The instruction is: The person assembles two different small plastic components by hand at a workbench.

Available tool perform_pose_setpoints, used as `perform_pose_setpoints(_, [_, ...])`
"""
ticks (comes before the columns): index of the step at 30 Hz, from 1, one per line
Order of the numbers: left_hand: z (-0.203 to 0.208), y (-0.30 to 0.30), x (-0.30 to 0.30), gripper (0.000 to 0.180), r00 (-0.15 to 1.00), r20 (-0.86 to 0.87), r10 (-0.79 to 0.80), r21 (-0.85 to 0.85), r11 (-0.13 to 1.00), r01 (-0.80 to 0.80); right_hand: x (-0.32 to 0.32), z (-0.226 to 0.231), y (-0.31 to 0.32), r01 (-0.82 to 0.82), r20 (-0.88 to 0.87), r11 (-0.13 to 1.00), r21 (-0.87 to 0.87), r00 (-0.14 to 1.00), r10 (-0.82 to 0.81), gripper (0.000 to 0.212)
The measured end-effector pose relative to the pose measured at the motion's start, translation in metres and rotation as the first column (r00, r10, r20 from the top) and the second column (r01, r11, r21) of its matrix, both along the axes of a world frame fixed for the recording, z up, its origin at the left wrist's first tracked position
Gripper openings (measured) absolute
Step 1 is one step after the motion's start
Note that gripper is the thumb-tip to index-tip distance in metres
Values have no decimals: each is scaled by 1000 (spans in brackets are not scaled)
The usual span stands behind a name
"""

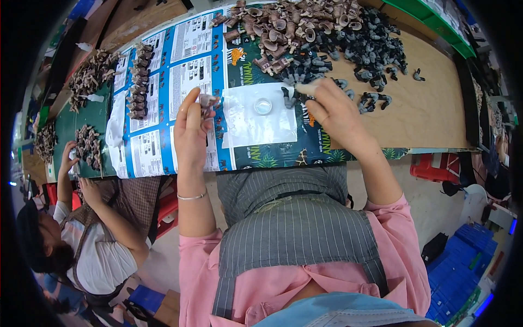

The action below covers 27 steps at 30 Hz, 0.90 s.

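My left hand [192, 131] is closed around a small brownish-grey toy part [207, 102], pinched at the fingertips above a printed sheet. My right hand [339, 111] reaches in from the right with its fingers bent in a pinch. At its fingertips is a dark grey, bent toy part [287, 97], over the right edge of a white plastic sheet [237, 131]; the exact contact is hard to see. Between my hands, a small round clear dish [262, 106] sits on that sheet.
Brown hollow toy parts [278, 27] heap at the back, beside a pile of dark grey parts [376, 54]. A row of brown figures [140, 82] stands on the blue-and-white sheet [188, 41]. Left, a co-worker [103, 245] handles parts near more piles [89, 144]. A green-edged bin [436, 27] borders the back right.
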<state>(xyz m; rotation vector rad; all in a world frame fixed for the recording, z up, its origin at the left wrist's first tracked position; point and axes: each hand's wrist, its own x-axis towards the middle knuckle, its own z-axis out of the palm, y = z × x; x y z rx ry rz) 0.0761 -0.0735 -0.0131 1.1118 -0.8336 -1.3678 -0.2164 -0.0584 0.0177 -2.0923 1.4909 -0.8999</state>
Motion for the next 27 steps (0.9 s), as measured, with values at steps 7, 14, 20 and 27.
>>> perform_pose_setpoints(7, [-15, 26, 0, 35, 969, -248, 22, -30, 999, -31, 8, -13, -16, -204, -430, 977, -56, 888, 161, 30])
perform_pose_setpoints(14, [-19, 27, 12, 36, 921, -385, -58, -94, 995, 24, -3, 12, -22, -188, -314, 948, 255, 911, 266, 17])
perform_pose_setpoints(20, [-19, 23, 11, 36, 902, -426, -70, -94, 995, 33, 5, -2, -32, -146, -303, 978, 152, 935, 186, 17])
perform_pose_setpoints(27, [-20, 26, 12, 36, 933, -360, -20, -79, 997, -9, -17, -5, -9, 167, -38, 972, 164, 986, -163, 17])
